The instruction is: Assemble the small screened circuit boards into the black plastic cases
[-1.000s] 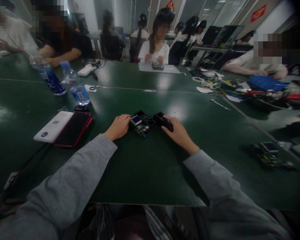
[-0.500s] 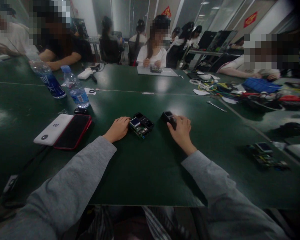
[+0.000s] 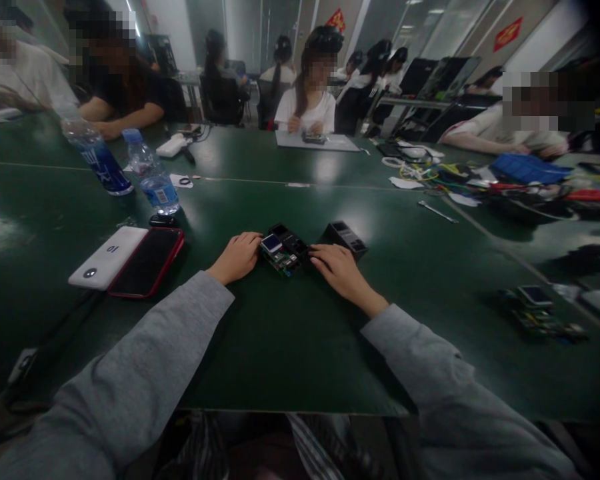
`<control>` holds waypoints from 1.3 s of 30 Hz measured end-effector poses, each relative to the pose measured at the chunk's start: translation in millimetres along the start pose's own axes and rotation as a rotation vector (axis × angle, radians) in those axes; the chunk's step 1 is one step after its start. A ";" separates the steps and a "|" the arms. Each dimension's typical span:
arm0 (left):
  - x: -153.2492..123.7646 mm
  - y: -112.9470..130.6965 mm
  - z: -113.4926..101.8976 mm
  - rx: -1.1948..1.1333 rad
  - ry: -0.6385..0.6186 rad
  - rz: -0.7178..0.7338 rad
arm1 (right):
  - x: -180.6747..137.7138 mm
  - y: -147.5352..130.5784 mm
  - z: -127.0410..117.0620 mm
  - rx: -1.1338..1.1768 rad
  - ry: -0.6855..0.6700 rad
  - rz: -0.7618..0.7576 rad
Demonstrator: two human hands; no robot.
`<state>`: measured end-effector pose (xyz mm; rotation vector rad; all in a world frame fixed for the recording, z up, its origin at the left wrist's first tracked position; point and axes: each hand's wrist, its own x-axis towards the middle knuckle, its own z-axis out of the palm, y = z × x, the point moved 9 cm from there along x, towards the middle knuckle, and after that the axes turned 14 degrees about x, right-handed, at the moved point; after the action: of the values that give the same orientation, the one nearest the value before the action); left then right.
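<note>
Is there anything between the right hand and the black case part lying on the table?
Nothing visible. The black case part lies just beyond the right hand, with only bare table between; the circuit board sits to its left.

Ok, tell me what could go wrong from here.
1. The left hand and right hand both touch the bare board; fingers might bend or smudge its parts.
2. The case lies loose, apart from the board, close to the right hand; a sweep could knock it away.
</note>
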<state>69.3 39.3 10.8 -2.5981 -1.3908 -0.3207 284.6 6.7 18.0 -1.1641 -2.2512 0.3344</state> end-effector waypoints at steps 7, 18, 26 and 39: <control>-0.1 -1.7 1.2 -0.010 0.002 -0.001 | 0.4 -4.5 -38.5 0.015 0.282 0.032; 1.8 -2.6 5.0 0.010 -0.004 0.002 | -14.8 37.6 -47.7 -0.284 0.368 0.263; 0.7 -1.8 2.3 0.010 0.009 0.003 | -14.7 40.6 -50.6 -0.194 0.381 0.255; 0.3 -1.8 2.5 0.005 0.009 0.012 | -12.3 37.3 -41.5 -0.034 0.344 0.228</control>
<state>68.2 41.2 8.6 -2.5969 -1.3709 -0.3269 339.6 17.1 29.4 -1.3844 -1.8395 0.1682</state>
